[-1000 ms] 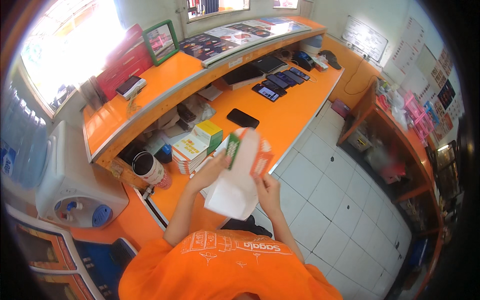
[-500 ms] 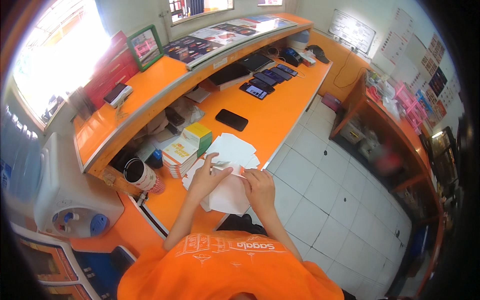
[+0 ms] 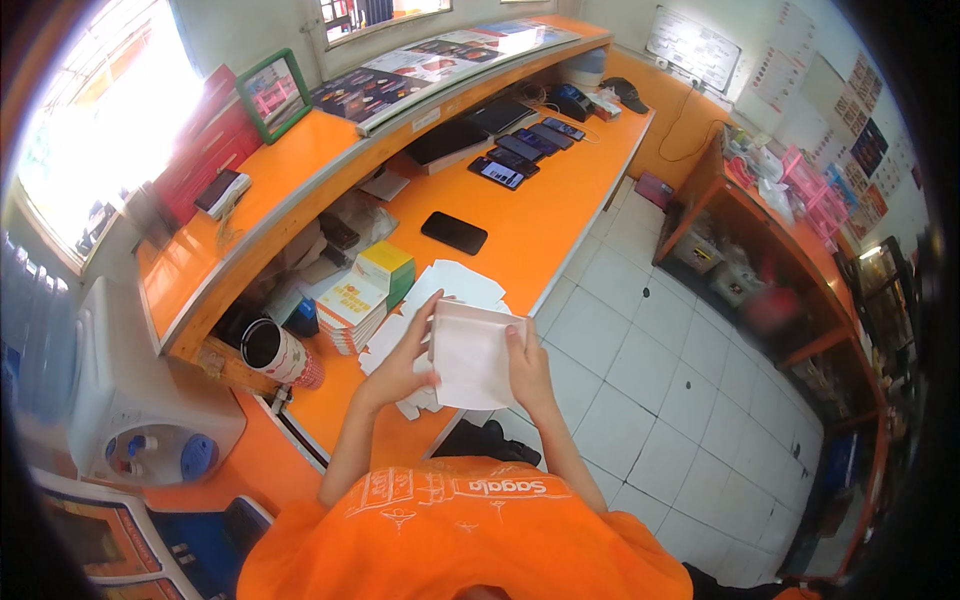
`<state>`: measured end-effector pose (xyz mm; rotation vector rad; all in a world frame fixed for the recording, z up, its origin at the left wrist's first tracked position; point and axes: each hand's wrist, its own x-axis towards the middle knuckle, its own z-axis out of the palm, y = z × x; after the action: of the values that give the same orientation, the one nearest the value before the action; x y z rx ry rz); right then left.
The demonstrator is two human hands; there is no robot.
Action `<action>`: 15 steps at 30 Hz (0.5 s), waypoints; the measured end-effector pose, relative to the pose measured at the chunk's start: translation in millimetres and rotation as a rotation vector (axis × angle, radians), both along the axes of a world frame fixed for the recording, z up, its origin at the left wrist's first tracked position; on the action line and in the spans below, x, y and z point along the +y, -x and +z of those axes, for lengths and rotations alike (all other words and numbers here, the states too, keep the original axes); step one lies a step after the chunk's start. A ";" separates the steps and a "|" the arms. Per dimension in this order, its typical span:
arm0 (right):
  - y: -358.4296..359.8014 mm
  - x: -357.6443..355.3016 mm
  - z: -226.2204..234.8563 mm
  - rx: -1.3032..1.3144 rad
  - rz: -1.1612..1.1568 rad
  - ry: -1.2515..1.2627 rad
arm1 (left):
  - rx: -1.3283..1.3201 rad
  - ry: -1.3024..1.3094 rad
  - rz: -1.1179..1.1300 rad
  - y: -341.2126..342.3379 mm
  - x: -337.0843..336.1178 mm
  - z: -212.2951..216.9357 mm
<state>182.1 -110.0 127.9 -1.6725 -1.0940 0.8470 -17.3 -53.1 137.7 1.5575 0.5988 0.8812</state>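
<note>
We hold a white paperboard box (image 3: 478, 360) with its open mouth turned up toward our head and its inside bare. Its outline is nearly square; the slightly longer axis seems to run outward from our chest, tipped a little off straight.

The box sits between our two hands, over the near edge of the worktop (image 3: 575, 195). Our left hand (image 3: 402, 368) is clasped along its left wall, fingers toward the far corner and thumb toward the near one. Our right hand (image 3: 531, 372) is clamped on the right wall, with the thumb over the rim.

Just beyond the box, flat white sheets (image 3: 462, 279) lie on the orange worktop, partly hidden by it. Left of them we see a stack of printed cartons (image 3: 348, 305), a yellow-and-green box (image 3: 388, 262) and a patterned cup (image 3: 294, 362). A black phone (image 3: 455, 232) lies farther out, and a row of phones (image 3: 525, 147) beyond that. To our right spreads a white tiled floor (image 3: 640, 385), with an orange shelf unit (image 3: 690, 205) past it.
</note>
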 end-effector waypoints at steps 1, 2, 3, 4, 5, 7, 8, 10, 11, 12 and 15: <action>-0.1 1.6 -1.3 -0.004 0.003 -0.104 | 0.116 -0.119 -0.037 0.1 -1.9 4.0; -0.9 3.4 -1.5 0.028 0.001 -0.168 | 0.230 -0.228 -0.061 -0.8 -3.7 7.9; -0.2 5.0 -1.5 0.095 -0.024 -0.149 | 0.346 -0.331 -0.087 -1.2 -5.1 11.1; -2.3 3.0 0.2 0.107 -0.003 -0.186 | 0.340 -0.336 -0.088 -3.7 -5.1 14.1; -4.4 1.8 2.3 0.150 -0.008 -0.146 | 0.328 -0.385 -0.090 -4.1 -6.5 16.5; -6.6 -0.6 7.5 0.214 -0.003 -0.128 | 0.308 -0.445 -0.111 -4.0 -7.5 21.4; -7.2 -1.2 9.8 0.233 0.005 -0.145 | 0.307 -0.442 -0.107 -4.0 -9.9 22.8; -8.4 -3.1 12.5 0.267 0.029 -0.173 | 0.300 -0.437 -0.105 -4.0 -13.1 23.5; -8.6 -3.6 13.0 0.282 0.046 -0.184 | 0.300 -0.471 -0.073 -2.9 -13.5 23.2; -9.2 -4.3 13.0 0.301 0.089 -0.219 | 0.299 -0.506 -0.041 -2.4 -13.0 22.0; -6.1 -4.2 12.6 0.402 0.102 -0.058 | 0.296 -0.493 0.010 3.7 -4.5 15.8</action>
<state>188.2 -114.2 140.5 -1.3309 -0.9182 1.1474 -21.0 -57.6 153.5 2.1572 0.6274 0.8513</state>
